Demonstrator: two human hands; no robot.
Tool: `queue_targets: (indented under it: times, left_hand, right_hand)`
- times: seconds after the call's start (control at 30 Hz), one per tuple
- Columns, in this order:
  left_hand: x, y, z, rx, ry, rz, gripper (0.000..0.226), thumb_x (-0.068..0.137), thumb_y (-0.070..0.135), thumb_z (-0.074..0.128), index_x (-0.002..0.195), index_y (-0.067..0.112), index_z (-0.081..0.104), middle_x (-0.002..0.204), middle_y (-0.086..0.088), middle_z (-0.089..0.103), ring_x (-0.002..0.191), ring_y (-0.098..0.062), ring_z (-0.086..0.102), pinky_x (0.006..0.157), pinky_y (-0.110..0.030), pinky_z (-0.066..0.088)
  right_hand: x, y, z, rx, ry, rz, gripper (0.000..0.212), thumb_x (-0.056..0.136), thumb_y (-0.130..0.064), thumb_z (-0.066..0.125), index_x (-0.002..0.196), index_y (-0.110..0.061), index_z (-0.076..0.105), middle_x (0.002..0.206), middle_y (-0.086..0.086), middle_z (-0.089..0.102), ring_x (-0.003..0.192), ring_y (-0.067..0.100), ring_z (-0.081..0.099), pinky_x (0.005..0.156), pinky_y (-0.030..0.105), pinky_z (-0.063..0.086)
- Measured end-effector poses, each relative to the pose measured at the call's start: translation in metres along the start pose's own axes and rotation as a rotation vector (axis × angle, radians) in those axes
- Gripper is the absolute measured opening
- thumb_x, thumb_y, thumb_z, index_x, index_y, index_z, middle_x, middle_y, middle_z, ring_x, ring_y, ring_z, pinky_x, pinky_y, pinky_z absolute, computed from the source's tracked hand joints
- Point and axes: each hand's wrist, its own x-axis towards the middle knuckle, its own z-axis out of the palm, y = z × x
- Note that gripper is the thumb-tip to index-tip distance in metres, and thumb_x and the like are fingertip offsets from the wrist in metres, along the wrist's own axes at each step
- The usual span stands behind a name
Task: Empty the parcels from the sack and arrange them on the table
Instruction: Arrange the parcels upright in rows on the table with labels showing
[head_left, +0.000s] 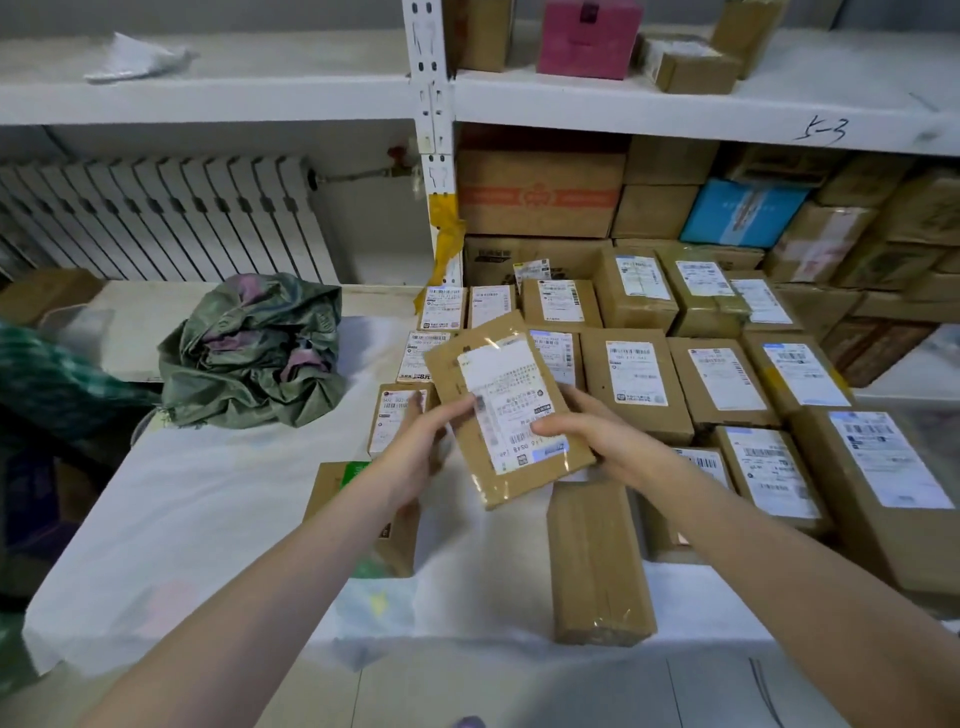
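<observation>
- Two bare forearms span the bottom of the frame and converge at centre.
- Left hand (418, 447): grip closed on the left edge of a flat brown parcel (511, 410), thumb on its label.
- Right hand (605, 441): grip closed on the same parcel's lower right edge, thumb on top, fingers underneath.
- The parcel is held clear above the tabletop (208, 519) at centre frame, tilted and label up, over the near edge of the laid-out boxes.
- Sack (254, 353): green, crumpled, slumped on the tabletop at centre left. It looks emptied or nearly so; its inside is not visible.
- Sorted boxes (636, 374) fill centre right in rows, labels up, edges touching.
- A plain box (597, 561) lies at lower centre with no label showing, apart from the rows. Another box (358, 519) sits under the left forearm.
- Judgement: this is the arranging step, well along. The parcel seems to be getting checked or oriented before placing.
- The next move calls for turning it to match the row labels and setting it in a free spot at the rows' near left edge without nudging neighbours.
</observation>
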Motion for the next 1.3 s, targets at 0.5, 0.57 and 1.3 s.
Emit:
queue_targets:
  times: [0.5,0.57,1.3]
  left_hand:
    - [0.034,0.037,-0.002,1.266,-0.070,0.225,0.107,0.052,0.054,0.084,0.140,0.023,0.030,0.128,-0.006,0.048,0.118,-0.028,0.048,0.093,-0.039,0.045]
    - [0.039,0.034,-0.008,0.749,-0.002,0.070,0.091,0.059,0.040,0.088,0.133,0.016,0.041,0.123,-0.003,0.058,0.108,-0.024,0.058,0.086,-0.035,0.050]
    - [0.058,-0.021,0.004,0.163,0.025,-0.197,0.074,0.069,0.045,0.082,0.132,0.015,0.054,0.113,-0.008,0.070,0.098,-0.028,0.069,0.087,-0.042,0.055]
  right_hand:
    - [-0.003,-0.036,0.022,-1.031,0.413,-0.385,0.080,0.074,-0.030,0.077,0.143,-0.023,0.037,0.136,0.001,0.042,0.126,0.021,0.043,0.102,0.037,0.041]
    - [-0.008,-0.026,0.013,-0.962,0.590,-0.193,0.068,0.081,-0.029,0.070,0.138,-0.014,0.036,0.134,0.011,0.044,0.117,0.028,0.051,0.091,0.038,0.047]
    - [-0.040,-0.017,-0.064,-0.561,0.349,0.313,0.090,0.058,-0.039,0.084,0.134,-0.023,0.039,0.126,0.005,0.050,0.111,0.025,0.053,0.094,0.041,0.049]
